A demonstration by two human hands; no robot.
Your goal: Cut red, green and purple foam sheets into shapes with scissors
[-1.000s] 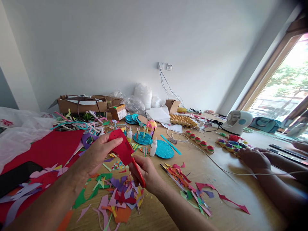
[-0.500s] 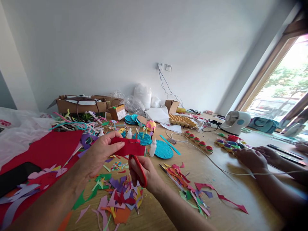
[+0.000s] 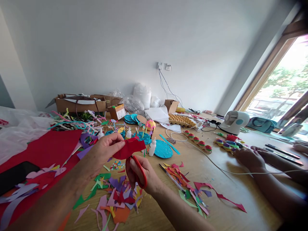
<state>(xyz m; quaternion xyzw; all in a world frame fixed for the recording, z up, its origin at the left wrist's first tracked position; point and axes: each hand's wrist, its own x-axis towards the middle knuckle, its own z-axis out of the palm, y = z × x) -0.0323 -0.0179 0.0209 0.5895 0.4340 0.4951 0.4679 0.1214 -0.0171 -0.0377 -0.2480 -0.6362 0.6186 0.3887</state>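
Paper [image 3: 132,147], a flat deep red, is up in the air over the heap of cut scraps [image 3: 122,192], right in front of the person I'm watching. It's a small piece, wider at its left end and narrower to the right, with a notched upper edge and a few dark marks. The left hand [image 3: 108,149] has its left end pinched between thumb and fingers. The right hand [image 3: 141,171] is wrapped around the red handles of a pair of scissors [image 3: 143,179], raised just under the lower edge; whether the blades are apart or together, I can't tell from here.

Back by the wall, a long cardboard box [image 3: 64,105] holds something white, with a dark strap over it. A smaller box [image 3: 115,113] with a white label shows a bit of green at its top. The open box [image 3: 171,105] farther right hides its contents from me. Clear plastic bags [image 3: 132,105] slump between them, and a white squeeze bottle [image 3: 152,149] stands upright beside a blue disc [image 3: 164,149].
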